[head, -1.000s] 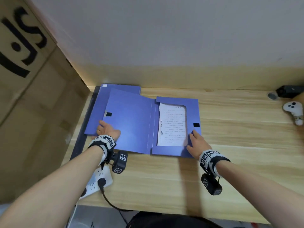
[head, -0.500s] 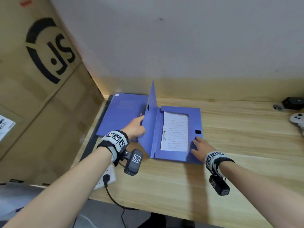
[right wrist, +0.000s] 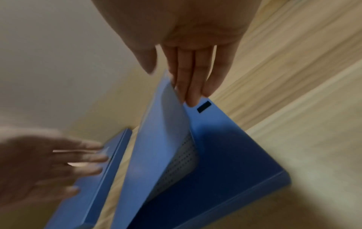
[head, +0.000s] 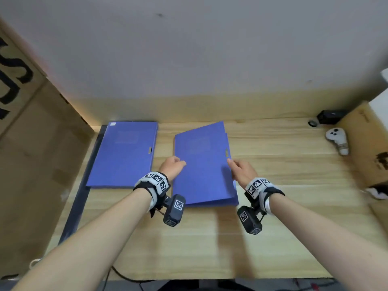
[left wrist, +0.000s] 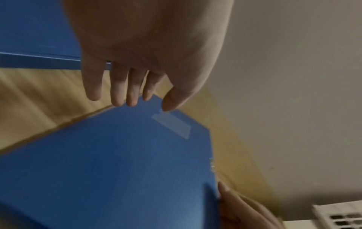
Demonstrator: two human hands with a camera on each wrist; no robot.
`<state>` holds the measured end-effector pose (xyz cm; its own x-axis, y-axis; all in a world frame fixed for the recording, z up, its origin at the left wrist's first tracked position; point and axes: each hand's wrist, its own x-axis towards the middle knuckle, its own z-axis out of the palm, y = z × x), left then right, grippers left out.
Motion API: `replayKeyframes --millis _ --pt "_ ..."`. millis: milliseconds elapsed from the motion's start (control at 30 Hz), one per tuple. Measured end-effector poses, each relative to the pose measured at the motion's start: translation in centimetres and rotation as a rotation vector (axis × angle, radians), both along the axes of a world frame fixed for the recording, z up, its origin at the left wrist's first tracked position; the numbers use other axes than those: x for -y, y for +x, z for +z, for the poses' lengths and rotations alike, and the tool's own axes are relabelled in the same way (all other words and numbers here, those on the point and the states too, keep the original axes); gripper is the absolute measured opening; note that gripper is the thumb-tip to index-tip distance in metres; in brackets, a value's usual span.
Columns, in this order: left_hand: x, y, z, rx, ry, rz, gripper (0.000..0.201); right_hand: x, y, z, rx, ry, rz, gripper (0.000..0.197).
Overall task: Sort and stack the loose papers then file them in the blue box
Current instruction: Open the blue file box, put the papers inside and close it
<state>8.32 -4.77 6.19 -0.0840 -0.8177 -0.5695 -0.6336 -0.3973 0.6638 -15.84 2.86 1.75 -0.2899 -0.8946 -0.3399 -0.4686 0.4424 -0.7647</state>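
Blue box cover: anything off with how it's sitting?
Yes. The cover isn't shut flat: its free edge stands raised above the blue box, with printed papers showing in the gap. The right hand touches that edge; the left hand rests by the spine.

A blue box lid hides all but a sliver of printed paper; the left hand blurs at nine o'clock in the right wrist view.
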Motion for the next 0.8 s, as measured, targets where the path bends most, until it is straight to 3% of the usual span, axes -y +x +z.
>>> replayKeyframes --millis 67,167,300,433,533,700,800 --pt "-0.1 0.9 -2.1 0.097 0.030 -0.036 0.017 -0.3 -0.3 -1.1 -0.162 0.058 -0.001 0.042" --pt "-0.1 1.8 -6.3 0.184 0.115 -0.076 0.017 -0.6 -0.8 -3.5 -0.244 0.166 -0.024 0.037" --pt "0.5 1.8 -12.6 0.228 0.105 -0.100 0.052 -1.3 -1.1 -5.6 -0.374 0.350 -0.026 0.045" --pt "-0.1 1.1 -11.8 0.310 0.009 -0.152 0.077 -1.1 -0.7 -6.3 -0.440 0.389 -0.062 0.046" --pt "0.2 0.9 -11.8 0.307 -0.013 -0.162 0.085 -0.5 -0.4 -7.3 -0.340 0.319 -0.149 0.051" --pt "0.5 1.6 -11.7 0.248 -0.003 -0.123 0.085 0.6 0.4 -8.0 -0.316 0.247 -0.081 0.041" --pt "1.4 3.3 -11.9 0.112 0.011 0.007 0.078 1.2 1.6 -7.7 -0.273 0.178 -0.055 0.042"
